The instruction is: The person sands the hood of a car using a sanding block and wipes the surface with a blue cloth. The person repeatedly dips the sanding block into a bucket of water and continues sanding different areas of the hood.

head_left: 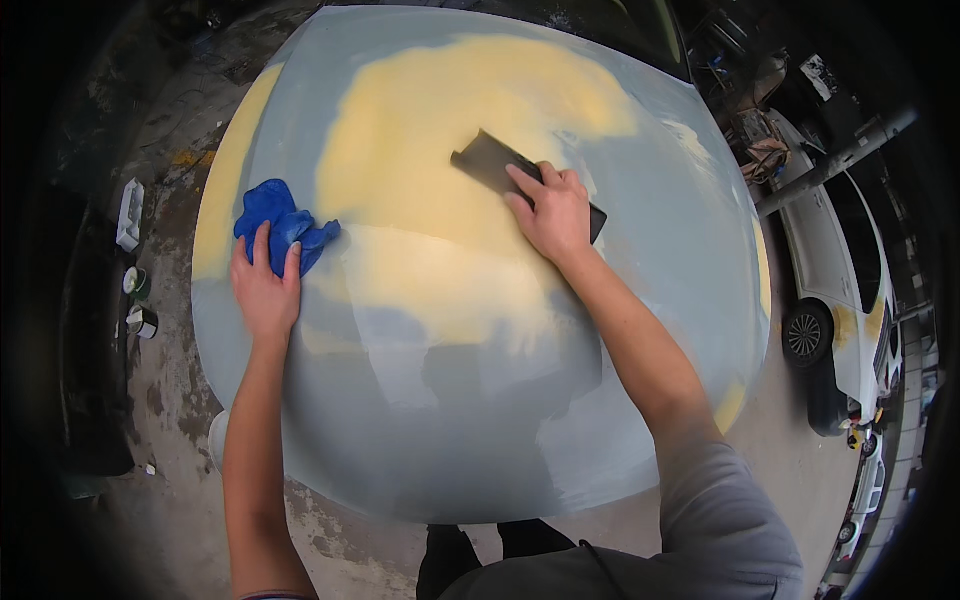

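A car hood (450, 400) spreads out in front of me, grey with a broad patch of yellow filler (430, 130) across its middle. My right hand (553, 215) presses a long dark sanding block (490, 165) flat against the right part of that patch. Fingers lie over the block's near half, and its far left end is lifted at a corner. On the left side of the hood, my left hand (268, 285) grips a crumpled blue cloth (272, 215) between thumb and fingers. The hood below the yellow looks wet and shiny.
A white car (835, 260) with yellow patches stands at the right, behind a slanted grey pole (838, 165). On the stained floor at the left are a white tray (130, 215), a small tub (135, 281) and a can (143, 321). The windshield (640, 30) borders the hood's far edge.
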A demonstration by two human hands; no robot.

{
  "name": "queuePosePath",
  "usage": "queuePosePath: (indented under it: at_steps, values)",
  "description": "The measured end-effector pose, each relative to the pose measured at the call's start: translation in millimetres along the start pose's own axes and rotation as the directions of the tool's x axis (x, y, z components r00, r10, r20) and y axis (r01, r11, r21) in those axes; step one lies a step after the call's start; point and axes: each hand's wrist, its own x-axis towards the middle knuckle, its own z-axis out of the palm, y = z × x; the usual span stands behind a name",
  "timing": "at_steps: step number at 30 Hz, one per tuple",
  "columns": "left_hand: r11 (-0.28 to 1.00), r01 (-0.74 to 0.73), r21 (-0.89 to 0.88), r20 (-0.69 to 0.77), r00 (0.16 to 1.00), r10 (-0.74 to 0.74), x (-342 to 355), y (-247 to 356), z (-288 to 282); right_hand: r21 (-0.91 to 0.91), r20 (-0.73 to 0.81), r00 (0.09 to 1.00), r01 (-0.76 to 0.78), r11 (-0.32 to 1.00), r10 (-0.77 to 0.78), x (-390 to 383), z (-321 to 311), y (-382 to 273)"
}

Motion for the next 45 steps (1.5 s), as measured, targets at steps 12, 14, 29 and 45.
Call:
queuePosePath:
  at_steps: [12, 14, 29, 45]
  values:
    - [0.998, -0.010, -0.058, 0.019, 1.000, 0.011, 7, 35, 21, -0.216, -0.015, 0.999, -0.046, 0.975, 0.044, 113, 23, 76]
    - [0.999, 0.000, -0.035, -0.010, 1.000, 0.000, 5, 17, 17, -0.166, -0.025, 0.999, -0.034, 0.986, 0.030, 102, 38, 51]
    - [0.998, -0.001, -0.067, 0.003, 1.000, 0.001, 7, 20, 16, -0.173, -0.067, 0.998, -0.032, 0.984, 0.021, 129, 39, 71]
    - [0.998, -0.001, -0.067, 0.015, 1.000, 0.002, 8, 24, 19, -0.202, -0.067, 0.996, -0.079, 0.976, 0.067, 148, 35, 117]
